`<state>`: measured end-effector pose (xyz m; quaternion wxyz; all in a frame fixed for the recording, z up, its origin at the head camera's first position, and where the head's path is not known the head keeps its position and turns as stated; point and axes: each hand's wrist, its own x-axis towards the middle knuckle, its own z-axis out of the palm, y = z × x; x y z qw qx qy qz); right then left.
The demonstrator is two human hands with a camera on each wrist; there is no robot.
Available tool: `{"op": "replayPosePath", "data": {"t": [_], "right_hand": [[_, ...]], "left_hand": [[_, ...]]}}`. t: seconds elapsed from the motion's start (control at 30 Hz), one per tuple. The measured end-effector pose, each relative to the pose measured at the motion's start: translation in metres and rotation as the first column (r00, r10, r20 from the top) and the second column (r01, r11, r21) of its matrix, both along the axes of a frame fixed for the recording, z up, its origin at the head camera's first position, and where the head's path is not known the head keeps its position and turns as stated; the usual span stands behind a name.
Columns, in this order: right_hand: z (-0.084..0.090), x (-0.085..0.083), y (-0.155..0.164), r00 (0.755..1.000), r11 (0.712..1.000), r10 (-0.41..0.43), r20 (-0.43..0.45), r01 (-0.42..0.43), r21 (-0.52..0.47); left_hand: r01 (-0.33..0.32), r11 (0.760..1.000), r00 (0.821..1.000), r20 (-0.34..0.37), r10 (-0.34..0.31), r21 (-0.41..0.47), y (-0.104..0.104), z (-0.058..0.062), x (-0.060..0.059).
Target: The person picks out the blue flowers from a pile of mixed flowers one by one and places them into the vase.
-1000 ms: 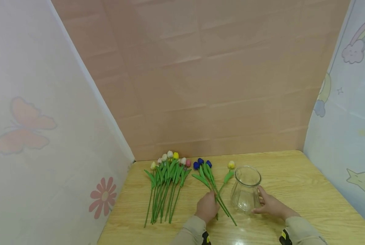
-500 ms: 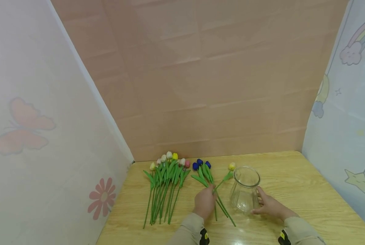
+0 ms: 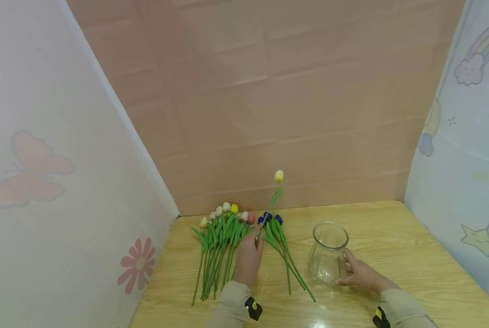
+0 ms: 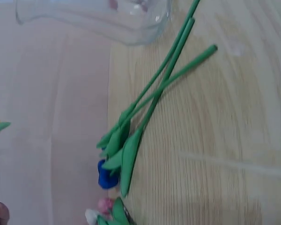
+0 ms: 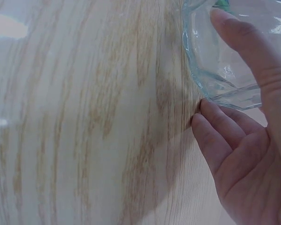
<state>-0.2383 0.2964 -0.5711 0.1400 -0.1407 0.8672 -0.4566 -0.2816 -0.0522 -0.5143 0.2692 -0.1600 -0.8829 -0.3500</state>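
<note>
Yellow tulip, formerly flat beside the glass vase, was raised upright by the stem in the gripping left hand, while the vase was steadied by the relaxed right hand, suggesting insertion.

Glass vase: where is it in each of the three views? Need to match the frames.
Head: glass vase upright on the wooden table, right of centre, right hand against its side.
Left wrist: only the vase's edge along the top, above the blue tulip stems.
Right wrist: vase's base at upper right, fingers on it.
Shared landmark: the table's wood grain.
</note>
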Motion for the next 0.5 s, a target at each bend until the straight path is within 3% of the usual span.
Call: {"op": "replayPosePath", "data": {"t": [0.1,0.2,0.3,0.5], "right_hand": [[-0.002,-0.001,0.001,1.0,1.0,-0.007,-0.001,0.007,-0.003],[-0.003,-0.001,0.002,1.0,1.0,-0.015,-0.001,0.015,-0.002],[-0.004,-0.001,0.002,1.0,1.0,-0.02,0.003,0.02,0.007],[-0.004,-0.002,0.002,1.0,1.0,-0.003,-0.004,0.003,0.008]], "left_hand": [[-0.032,0.998,0.983,-0.178,0.041,0.054,-0.014,-0.003,-0.008],[-0.095,0.992,0.958,-0.262,0.113,0.081,-0.029,-0.008,-0.015],[-0.158,0.983,0.956,-0.233,0.176,0.095,-0.044,-0.015,-0.018],[-0.258,0.964,0.961,-0.084,0.262,0.06,-0.074,-0.03,-0.014]]}}
